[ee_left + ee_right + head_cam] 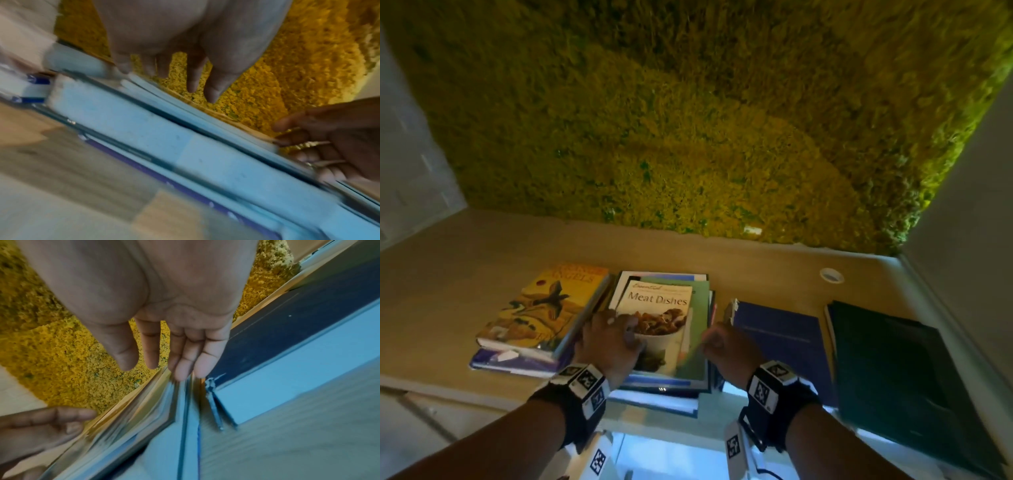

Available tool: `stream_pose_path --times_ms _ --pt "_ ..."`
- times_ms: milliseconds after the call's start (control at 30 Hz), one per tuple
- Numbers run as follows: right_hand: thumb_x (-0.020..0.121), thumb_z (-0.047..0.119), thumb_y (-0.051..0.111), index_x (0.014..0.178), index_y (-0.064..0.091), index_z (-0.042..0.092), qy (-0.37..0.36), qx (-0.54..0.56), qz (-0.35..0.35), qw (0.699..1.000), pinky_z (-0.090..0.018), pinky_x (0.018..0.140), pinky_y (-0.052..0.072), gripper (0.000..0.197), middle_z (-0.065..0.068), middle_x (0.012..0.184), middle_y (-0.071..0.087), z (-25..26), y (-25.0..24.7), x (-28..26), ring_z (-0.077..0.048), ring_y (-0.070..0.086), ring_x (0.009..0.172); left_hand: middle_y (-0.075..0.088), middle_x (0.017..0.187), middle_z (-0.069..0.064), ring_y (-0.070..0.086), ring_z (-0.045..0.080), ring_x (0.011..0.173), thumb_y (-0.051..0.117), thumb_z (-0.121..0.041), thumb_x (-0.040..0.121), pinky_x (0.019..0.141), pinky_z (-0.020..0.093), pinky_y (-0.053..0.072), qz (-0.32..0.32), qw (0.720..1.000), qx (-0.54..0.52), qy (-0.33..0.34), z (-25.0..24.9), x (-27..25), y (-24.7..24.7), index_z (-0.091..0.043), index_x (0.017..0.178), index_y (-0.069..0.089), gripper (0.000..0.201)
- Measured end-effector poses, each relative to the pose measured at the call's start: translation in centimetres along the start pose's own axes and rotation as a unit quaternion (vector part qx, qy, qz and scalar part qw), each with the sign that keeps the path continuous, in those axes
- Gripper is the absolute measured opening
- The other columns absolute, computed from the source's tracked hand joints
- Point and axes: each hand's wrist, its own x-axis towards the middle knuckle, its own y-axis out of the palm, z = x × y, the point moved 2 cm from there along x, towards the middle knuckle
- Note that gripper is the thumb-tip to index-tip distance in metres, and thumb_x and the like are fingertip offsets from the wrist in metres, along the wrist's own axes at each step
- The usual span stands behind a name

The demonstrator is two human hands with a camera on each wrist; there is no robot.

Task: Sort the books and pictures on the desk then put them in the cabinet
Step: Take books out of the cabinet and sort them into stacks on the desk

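Note:
A "Meat Dishes" book [659,301] tops the middle stack of books [144,126] on the desk [448,274], over a green book [702,308]. My left hand [613,329] rests on the left part of its cover, fingers fairly straight [195,73]. My right hand [726,342] is at the stack's right side, its relaxed fingertips [185,369] touching the edges of the books. To the left a yellow book [541,308] lies on a purple one [517,365]. A dark blue book [780,332] and a blackish-green book [893,370] lie to the right.
A yellow-green moss wall [654,120] rises straight behind the desk. A round cable hole [831,275] is at the back right. A pale wall [962,205] closes the right side. The stacks lie near the desk's front edge.

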Motion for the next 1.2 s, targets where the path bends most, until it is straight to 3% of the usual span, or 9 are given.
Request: stream_pose_path --times_ms 133,267,433,567,667,800,867,967,1200 --pt "0.085 0.035 0.054 0.090 0.063 -0.009 0.008 0.061 0.046 0.997 -0.040 0.068 0.049 0.045 -0.027 0.083 0.064 -1.7 0.6 -5.2 -0.038 0.064 0.077 0.067 0.103 -0.019 0.066 0.004 0.098 0.059 -0.021 0.094 0.089 0.034 0.054 0.057 0.967 -0.190 0.160 -3.9 -6.1 1.8 -0.042 0.099 0.066 0.022" --pt "0.089 0.023 0.056 0.092 0.068 0.004 0.056 0.073 0.115 0.989 -0.027 0.064 0.045 0.022 -0.013 0.090 0.072 -6.9 2.2 -11.4 -0.024 0.070 0.078 0.073 0.085 -0.018 0.070 0.005 0.086 0.054 -0.031 0.085 0.081 0.031 0.057 0.155 0.939 -0.253 0.173 -6.8 -12.6 7.2 -0.046 0.089 0.068 0.022" --pt "0.082 0.033 0.056 0.085 0.064 0.028 0.121 0.073 0.144 0.979 -0.025 0.060 0.048 0.009 0.003 0.094 0.069 -16.6 4.0 -18.2 -0.014 0.070 0.078 0.069 0.074 -0.015 0.064 0.008 0.075 0.058 -0.011 0.090 0.082 0.035 0.056 0.231 0.928 -0.248 0.152 -8.7 -17.8 16.7 -0.041 0.084 0.072 0.034" --pt "0.073 0.038 0.059 0.085 0.064 0.029 0.161 0.078 0.119 0.977 -0.027 0.057 0.046 0.016 0.001 0.090 0.068 -25.2 4.7 -19.2 -0.017 0.067 0.073 0.073 0.091 -0.015 0.068 0.009 0.090 0.061 -0.026 0.092 0.090 0.034 0.056 0.257 0.939 -0.158 0.166 -10.4 -17.8 23.7 -0.043 0.080 0.068 0.021" --pt "0.089 0.039 0.068 0.106 0.061 0.028 0.165 0.082 0.068 0.980 -0.029 0.060 0.046 0.021 -0.002 0.094 0.065 -31.4 5.6 -16.7 -0.023 0.064 0.078 0.069 0.102 -0.010 0.066 0.015 0.097 0.058 -0.031 0.097 0.084 0.027 0.053 0.255 0.940 -0.101 0.204 -11.9 -15.3 28.3 -0.039 0.098 0.066 0.011" --pt "0.094 0.041 0.067 0.144 0.045 0.026 0.151 0.075 -0.003 0.986 -0.033 0.079 0.043 0.057 -0.006 0.121 0.060 -37.8 7.5 -11.9 -0.024 0.060 0.086 0.065 0.120 -0.001 0.062 0.021 0.106 0.057 -0.039 0.098 0.083 0.026 0.045 0.253 0.945 -0.044 0.205 -12.3 -10.4 35.2 -0.027 0.125 0.061 0.030" --pt "0.095 0.042 0.065 0.153 0.033 0.026 0.129 0.040 -0.022 0.991 -0.029 0.090 0.041 0.068 -0.010 0.141 0.055 -40.0 8.3 -9.6 -0.028 0.061 0.112 0.064 0.127 0.002 0.061 0.023 0.110 0.059 -0.043 0.096 0.086 0.027 0.044 0.254 0.946 -0.021 0.200 -12.1 -7.8 38.6 -0.025 0.133 0.055 0.041" --pt "0.097 0.041 0.064 0.159 0.023 0.024 0.109 0.022 -0.068 0.992 -0.028 0.102 0.039 0.077 -0.012 0.156 0.042 -43.0 9.6 -6.2 -0.027 0.049 0.138 0.053 0.143 0.006 0.056 0.026 0.123 0.060 -0.045 0.095 0.096 0.028 0.044 0.248 0.948 0.032 0.195 -11.9 -4.3 43.2 -0.025 0.144 0.045 0.055" --pt "0.091 0.050 0.067 0.161 0.016 0.023 0.102 -0.012 -0.116 0.988 -0.045 0.116 0.039 0.091 -0.013 0.164 0.029 -48.4 11.1 1.7 -0.030 0.041 0.145 0.037 0.157 0.005 0.046 0.026 0.135 0.056 -0.053 0.095 0.105 0.030 0.040 0.184 0.956 0.111 0.202 -11.7 2.6 48.8 -0.023 0.153 0.033 0.069"
